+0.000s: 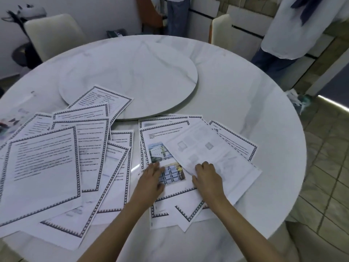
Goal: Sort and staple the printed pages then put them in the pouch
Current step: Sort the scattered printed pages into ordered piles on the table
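Long axis square to the table's (245, 103) near edge, the picture page (157, 151) is pressed by the flat left hand (153, 176). A slanted sheet (217, 154) is touched by the right hand (206, 176) (fingers curled, grip unclear).

I cannot read the print on the white pages with dark patterned borders (43, 167): it smears into grey lines, and the pile runs off the left edge. Beside it a colourful flat thing (11, 120) is blurred and cut off; I cannot tell what it is. My right hand (207, 176) tucks its fingertips out of sight on a pale loose sheet (207, 148), so its hold is unclear. A standing person in a white top (294, 31) is cropped at the top edge.
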Motion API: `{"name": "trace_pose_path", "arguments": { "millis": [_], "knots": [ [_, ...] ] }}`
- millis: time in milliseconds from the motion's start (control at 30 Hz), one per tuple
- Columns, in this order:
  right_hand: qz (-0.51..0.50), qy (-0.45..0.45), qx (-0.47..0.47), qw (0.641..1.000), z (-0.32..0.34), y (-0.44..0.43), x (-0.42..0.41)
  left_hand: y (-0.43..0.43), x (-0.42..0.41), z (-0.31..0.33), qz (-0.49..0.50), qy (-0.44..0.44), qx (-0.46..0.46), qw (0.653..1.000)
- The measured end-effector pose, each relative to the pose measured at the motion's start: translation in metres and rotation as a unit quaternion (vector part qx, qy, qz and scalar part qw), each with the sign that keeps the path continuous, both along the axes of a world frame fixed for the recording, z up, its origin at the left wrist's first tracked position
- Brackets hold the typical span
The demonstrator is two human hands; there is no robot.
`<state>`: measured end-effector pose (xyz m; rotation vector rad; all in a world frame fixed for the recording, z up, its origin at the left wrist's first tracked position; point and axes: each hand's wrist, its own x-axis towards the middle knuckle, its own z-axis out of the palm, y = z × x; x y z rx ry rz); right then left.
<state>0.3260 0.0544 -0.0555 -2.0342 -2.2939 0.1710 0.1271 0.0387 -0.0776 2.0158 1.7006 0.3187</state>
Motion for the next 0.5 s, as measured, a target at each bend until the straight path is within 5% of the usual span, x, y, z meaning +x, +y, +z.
{"name": "trace_pose_path", "arguments": {
  "millis": [267, 500],
  "knots": [
    [0.042, 0.097, 0.076, 0.991, 0.034, 0.012, 0.025, 0.001, 0.007, 0.01, 0.039, 0.004, -0.016, 0.999],
    [0.058, 0.336, 0.036, 0.939, 0.106, 0.015, 0.036, -0.002, 0.03, 0.029, 0.123, -0.146, -0.009, 0.982]
  ]
}}
